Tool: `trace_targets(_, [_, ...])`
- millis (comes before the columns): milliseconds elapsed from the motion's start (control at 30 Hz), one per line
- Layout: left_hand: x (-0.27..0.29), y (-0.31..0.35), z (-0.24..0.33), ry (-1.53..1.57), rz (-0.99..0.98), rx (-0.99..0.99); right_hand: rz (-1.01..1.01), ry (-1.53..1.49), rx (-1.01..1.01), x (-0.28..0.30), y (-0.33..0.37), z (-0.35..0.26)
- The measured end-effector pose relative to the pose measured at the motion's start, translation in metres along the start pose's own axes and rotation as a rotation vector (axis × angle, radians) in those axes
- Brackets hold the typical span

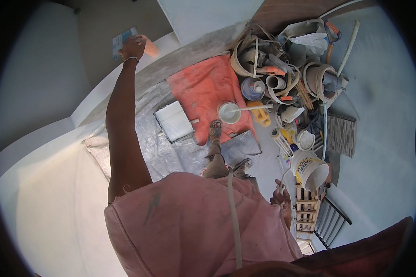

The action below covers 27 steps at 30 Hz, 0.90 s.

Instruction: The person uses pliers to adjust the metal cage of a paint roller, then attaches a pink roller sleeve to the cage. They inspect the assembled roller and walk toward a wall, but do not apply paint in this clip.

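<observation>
My left arm stretches up to the far left, where my left hand is closed at a white ledge. A blue-and-white printed sheet or packet shows beside its fingers, and a peach-coloured rough piece lies against its other side. Which of these it grips is unclear. Low on the right, by my side, my right hand is closed around a thin pale handle. The tool's other end is hard to make out. Near my feet, a white bucket with a pale stick across it stands on a red cloth.
Plastic sheeting covers the floor, with a white rectangular tray on it. Along the right are piled buckets, a yellow container, hoses and tools. A tipped white bucket and wooden slats are near my right hand.
</observation>
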State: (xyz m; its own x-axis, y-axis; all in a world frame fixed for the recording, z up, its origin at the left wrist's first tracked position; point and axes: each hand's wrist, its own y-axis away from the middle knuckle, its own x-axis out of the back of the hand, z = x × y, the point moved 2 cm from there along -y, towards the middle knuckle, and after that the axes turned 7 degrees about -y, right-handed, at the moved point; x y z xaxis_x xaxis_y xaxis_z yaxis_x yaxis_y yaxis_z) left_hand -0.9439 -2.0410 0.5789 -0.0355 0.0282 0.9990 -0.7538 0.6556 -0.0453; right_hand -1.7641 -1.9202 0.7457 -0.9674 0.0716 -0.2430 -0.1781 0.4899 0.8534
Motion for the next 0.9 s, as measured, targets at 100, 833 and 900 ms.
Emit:
trace_targets(100, [-0.005, 0.002, -0.009, 0.03, 0.024, -0.049, -0.026, -0.002, 0.013, -0.003, -0.005, -0.003])
trace_targets(833, [0.009, 0.256, 0.076, 1.676, 0.0, 0.725, -0.075, 0.05, -0.016, 0.009, -0.03, -0.012])
trace_targets(900, [0.012, 0.277, 0.136, 1.779, -0.093, 0.678, -0.074, 0.047, -0.002, 0.014, -0.028, -0.012])
